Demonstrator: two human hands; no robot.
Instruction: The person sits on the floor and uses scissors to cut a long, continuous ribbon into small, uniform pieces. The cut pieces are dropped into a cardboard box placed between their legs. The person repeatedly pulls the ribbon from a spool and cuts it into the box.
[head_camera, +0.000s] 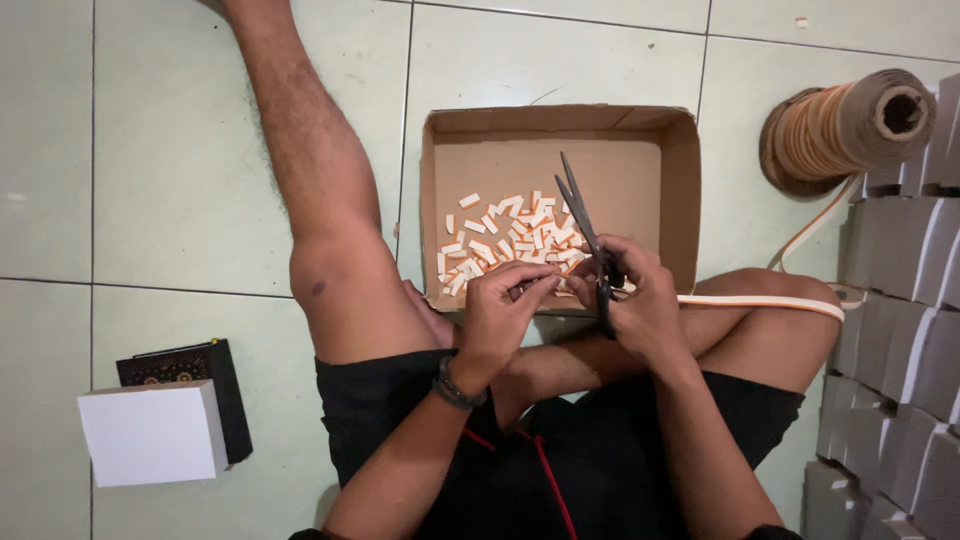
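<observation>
Flat white-and-orange strip (760, 303) feeds to black scissors (585, 225) clenched in right hand (640, 305); left hand (505, 300) pinches its end, so the fingers risk a cut.

Cardboard box (680, 190), open-topped, on pale green tiled floor (170, 170); contents: heap of small white-and-orange cut pieces (505, 240). Right hand (640, 305) grips black scissors (585, 225), blades pointing over box. Left hand (500, 315), dark wristband (455, 388), pinches strip end. White-and-orange strip (765, 303) runs across right knee to spool (845, 130). White box (150, 432) on black book (205, 375), left. Grey stacked cartons (900, 330), right.
</observation>
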